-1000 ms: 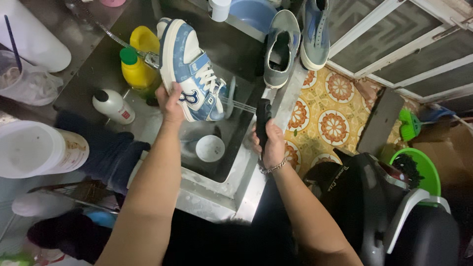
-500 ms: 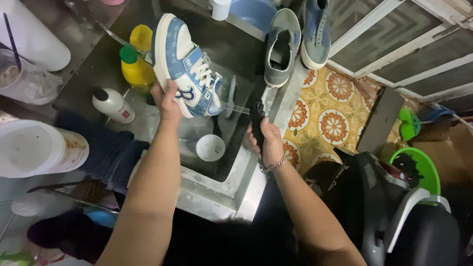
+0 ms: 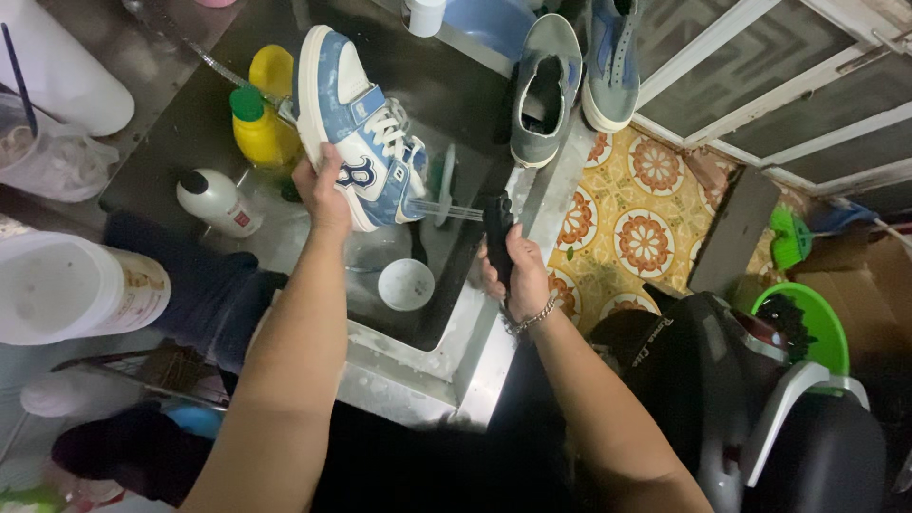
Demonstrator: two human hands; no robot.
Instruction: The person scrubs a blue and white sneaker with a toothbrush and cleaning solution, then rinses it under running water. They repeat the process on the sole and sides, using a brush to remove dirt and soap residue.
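A: What does my left hand (image 3: 321, 190) hold?

B: It grips the blue and white sneaker (image 3: 356, 123) by its heel end, fingers closed round it. The sneaker hangs tilted over the metal sink (image 3: 399, 366), toe pointing away from me.

A: And my right hand (image 3: 518, 271)?

B: It is closed round a black spray handle (image 3: 497, 233) at the sink's right edge. A thin jet of water (image 3: 446, 209) runs from it to the sneaker's side.

A: What else do I see about the sink?

B: A small white bowl (image 3: 406, 283) lies in the sink, below the sneaker. A yellow bottle (image 3: 256, 133) and a white bottle (image 3: 217, 201) stand left of the sink. A grey shoe (image 3: 543, 90) rests on the sink's far right rim.
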